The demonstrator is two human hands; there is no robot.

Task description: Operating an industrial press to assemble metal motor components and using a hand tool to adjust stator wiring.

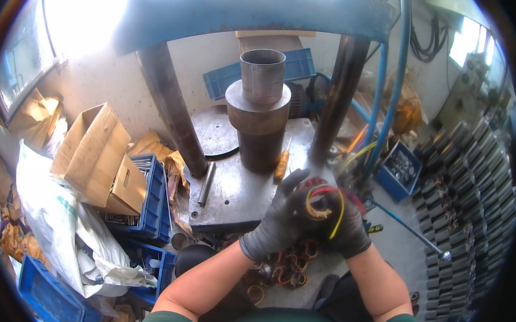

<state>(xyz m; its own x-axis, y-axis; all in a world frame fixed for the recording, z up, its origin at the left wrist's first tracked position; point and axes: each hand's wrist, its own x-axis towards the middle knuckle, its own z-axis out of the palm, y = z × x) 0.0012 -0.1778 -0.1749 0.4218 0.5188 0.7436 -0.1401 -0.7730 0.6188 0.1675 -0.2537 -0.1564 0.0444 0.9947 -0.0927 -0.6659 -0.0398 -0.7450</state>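
Both my hands wear dark gloves and meet in front of the press table. My left hand [279, 219] is closed round the left side of a wound motor stator [317, 209], and my right hand [353, 233] grips its right side. Yellow and red lead wires [336, 215] curl out of its pale coil end. Beyond my hands, a screwdriver [281, 167] with an orange handle lies on the metal press table [237, 201]. An open metal sleeve [263, 80] stands upright on a stepped steel fixture [260, 118] there.
Thick press columns [172, 101] flank the fixture under a blue crossbeam [251, 14]. A short metal bar [207, 184] lies on the table's left. Several wired stators [285, 266] sit below my hands. Stacked metal cylinders [462, 221] line the right; cartons [96, 151] and blue crates [57, 302] stand left.
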